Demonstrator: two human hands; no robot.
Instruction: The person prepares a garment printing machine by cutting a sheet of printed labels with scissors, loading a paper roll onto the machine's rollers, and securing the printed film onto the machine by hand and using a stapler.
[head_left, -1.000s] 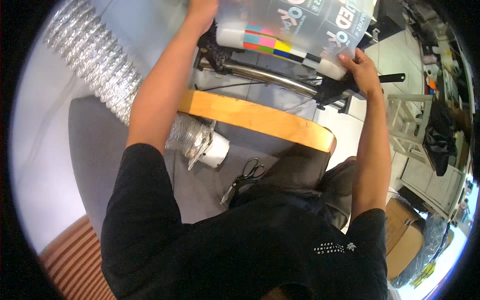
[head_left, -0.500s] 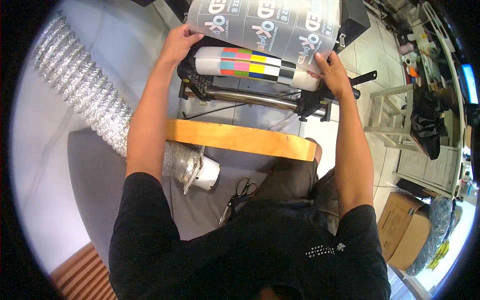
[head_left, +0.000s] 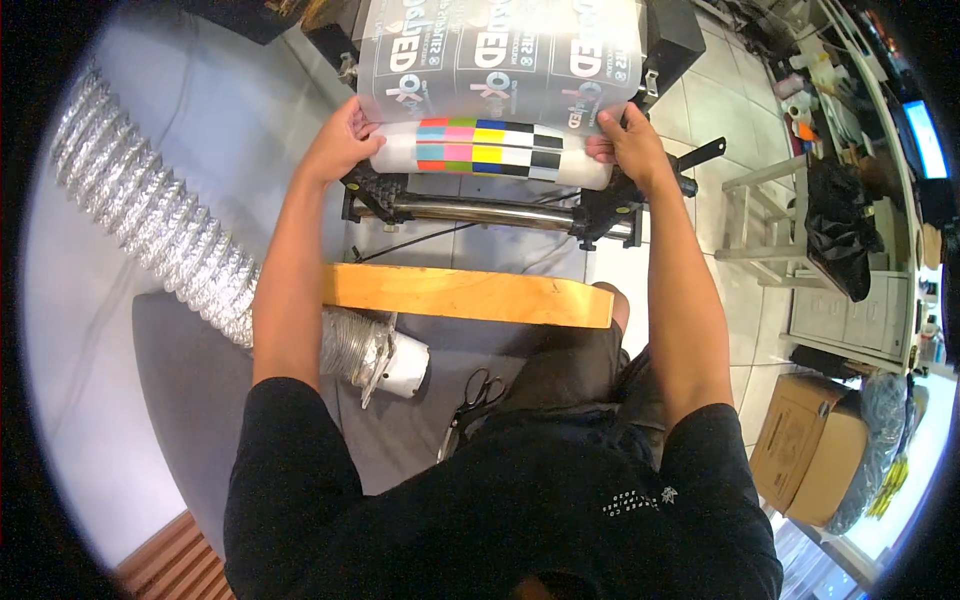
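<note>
A translucent film sheet (head_left: pixel 440 105) with white printing comes down from a black machine (head_left: pixel 672 45) at the far side. Below its near edge lies a white roll (head_left: pixel 400 165) banded with a multicoloured checker pattern. My left hand (head_left: pixel 342 142) is closed at the sheet's near left corner, its thumb by the roll's left end. At the near right corner, my right hand (head_left: pixel 632 148) pinches the sheet between thumb and fingers, some fingertips reaching down to the roll's right end. Part of the left fingers is hidden by the hand itself.
A wooden plank (head_left: pixel 460 297) spans nearer to me, beyond my lap. Silver flexible duct (head_left: pixel 150 225) runs along the left, ending in a white collar (head_left: pixel 405 365) on the grey cushion (head_left: pixel 190 400). Scissors (head_left: pixel 470 405) lie beside me. At right stand a stool (head_left: pixel 755 215) and cardboard box (head_left: pixel 808 450).
Both hands have come down with the sheet, bringing its near edge closer to the roll. My left hand now sits beside the roll's end. The whole view has shifted slightly.
</note>
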